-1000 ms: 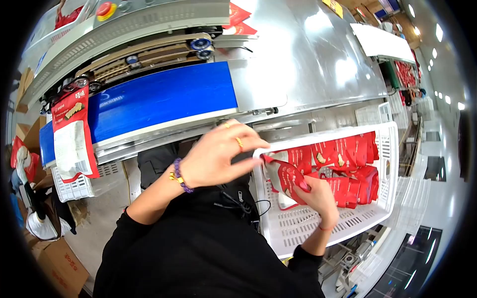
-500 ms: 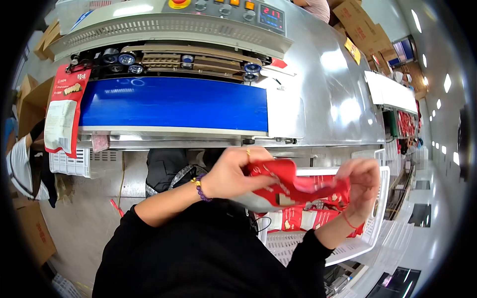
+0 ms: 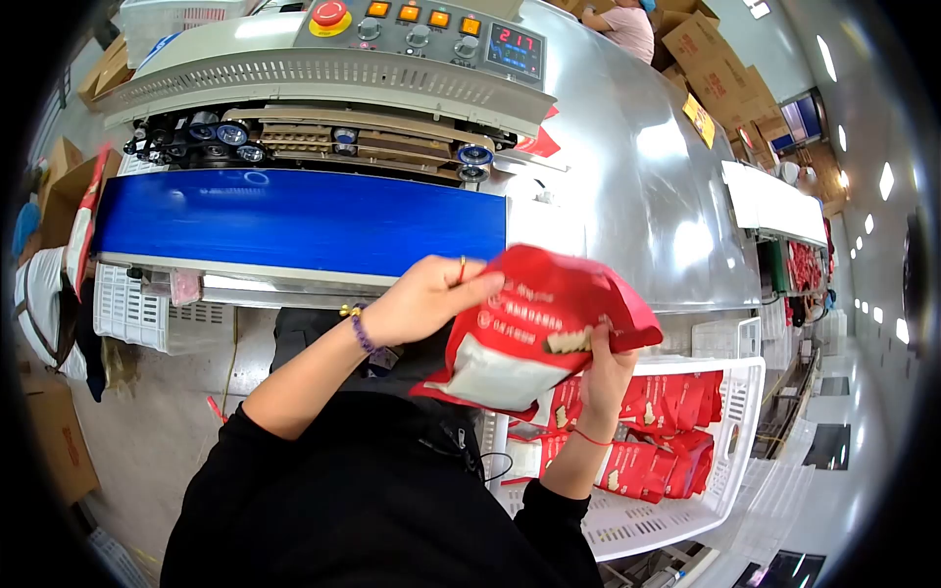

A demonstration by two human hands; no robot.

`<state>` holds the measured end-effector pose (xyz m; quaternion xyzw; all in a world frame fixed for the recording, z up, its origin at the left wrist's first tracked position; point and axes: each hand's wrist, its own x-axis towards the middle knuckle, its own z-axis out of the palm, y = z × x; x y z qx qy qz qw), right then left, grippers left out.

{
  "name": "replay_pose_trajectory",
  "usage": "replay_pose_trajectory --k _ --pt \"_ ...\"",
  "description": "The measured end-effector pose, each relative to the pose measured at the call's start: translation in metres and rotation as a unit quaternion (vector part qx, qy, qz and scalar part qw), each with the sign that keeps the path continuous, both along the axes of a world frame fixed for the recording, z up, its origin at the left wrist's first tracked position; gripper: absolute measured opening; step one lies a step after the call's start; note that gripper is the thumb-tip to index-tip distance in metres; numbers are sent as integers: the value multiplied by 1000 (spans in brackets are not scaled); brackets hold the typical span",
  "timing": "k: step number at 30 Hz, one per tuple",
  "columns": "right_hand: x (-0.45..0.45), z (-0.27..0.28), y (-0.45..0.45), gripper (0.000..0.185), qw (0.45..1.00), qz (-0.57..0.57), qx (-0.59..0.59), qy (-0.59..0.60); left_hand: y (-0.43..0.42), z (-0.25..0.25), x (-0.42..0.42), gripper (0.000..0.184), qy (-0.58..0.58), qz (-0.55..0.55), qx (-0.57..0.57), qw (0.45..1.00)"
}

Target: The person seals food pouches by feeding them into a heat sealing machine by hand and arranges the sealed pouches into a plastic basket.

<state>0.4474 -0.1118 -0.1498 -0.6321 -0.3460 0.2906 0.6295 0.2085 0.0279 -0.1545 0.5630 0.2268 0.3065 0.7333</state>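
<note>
A red and white food pouch point(image 3: 529, 318) with pale printing hangs between my hands, tilted above the crate. My left hand point(image 3: 417, 302), with a purple bead bracelet, pinches the pouch's upper left edge between thumb and fingers. Lower on its right side, my right hand point(image 3: 606, 377) grips the pouch, the thumb in front and the other fingers mostly hidden. Beneath, a white plastic crate point(image 3: 730, 446) holds several similar red pouches point(image 3: 662, 461). The blue conveyor belt point(image 3: 294, 220) of the band sealer point(image 3: 323, 73) runs just beyond my left hand.
A steel table point(image 3: 627, 196) stretches behind the sealer, whose display reads 217. Another red pouch point(image 3: 86, 211) is at the belt's left end. White crates point(image 3: 132, 309) stand below left. Cardboard boxes point(image 3: 711, 59) and a person in pink point(image 3: 629, 27) are at the back.
The pouch has moved up and left, turning its printed front toward me. My right hand has shifted left and down onto its side. The pouch at the belt's left end has moved farther left.
</note>
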Motion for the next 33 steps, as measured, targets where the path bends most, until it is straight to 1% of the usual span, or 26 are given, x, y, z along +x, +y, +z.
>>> replay_pose_trajectory --k 1,2,3,4,5,6,7,8,9,10,11,13,15,16,19,21,22,24,25,27,28,29,30,31,32,33 --pt "4 6 14 19 992 -7 -24 -122 9 -18 16 31 25 57 34 997" --pt "4 11 26 18 983 -24 -45 -174 21 -21 26 41 66 136 166 974" --pt "5 14 38 17 971 -43 -65 -226 32 -23 30 41 155 166 146 963" --pt "8 14 50 18 968 -40 -68 -238 39 -25 38 34 132 176 95 971" --pt "14 7 62 23 980 -28 -54 -188 46 -33 49 27 109 184 45 976" --pt "26 -3 72 25 994 -16 -57 -88 52 -45 63 26 71 237 73 966" --pt "41 -12 81 26 998 -3 -60 13 57 -46 67 26 71 239 74 966" --pt "50 -15 90 27 996 12 -37 79 62 -45 70 28 56 220 -33 973" --pt "56 -19 97 27 996 15 -36 80 68 -45 71 30 39 199 -141 969" --pt "60 -20 104 24 996 3 -44 74 76 -50 72 28 72 190 -133 970" --pt "62 -20 111 23 996 -9 -54 68 81 -55 75 28 72 193 -133 969" --pt "65 -23 125 19 997 -19 -47 63 87 -57 80 27 137 257 -113 950" --pt "68 -27 137 23 997 -30 -61 27 93 -53 76 28 126 266 -139 946" --pt "66 -24 142 30 997 -17 -69 27 98 -56 73 28 144 275 -125 942" --pt "56 -27 157 34 998 9 -50 41 108 -59 58 31 153 297 -98 937" --pt "46 -27 163 36 998 15 -48 37 110 -58 49 22 151 320 -88 931" --pt "40 -28 166 38 998 19 -49 34 111 -64 44 22 149 324 -87 930" --pt "29 -30 174 39 997 29 -58 31 114 -81 33 32 147 384 40 911" --pt "24 -32 178 40 997 33 -67 29 112 -73 20 32 147 385 40 910" --pt "14 -43 188 42 997 41 -60 15 104 -36 -13 44 309 291 13 905" --pt "9 -45 194 43 997 48 -54 0 98 -28 -28 49 354 295 63 885" --pt "0 -42 198 43 998 47 -52 1 91 -20 -43 47 413 317 188 833" --pt "-10 -41 201 42 997 55 -56 -15 76 -12 -56 43 363 353 194 840" --pt "-16 -40 204 42 996 61 -61 -30 60 2 -68 35 324 391 223 832" --pt "-15 -51 209 42 989 63 -81 -108 44 20 -77 25 282 402 241 837" --pt "-30 -27 201 36 984 90 -134 -70 28 38 -82 22 261 392 239 849"
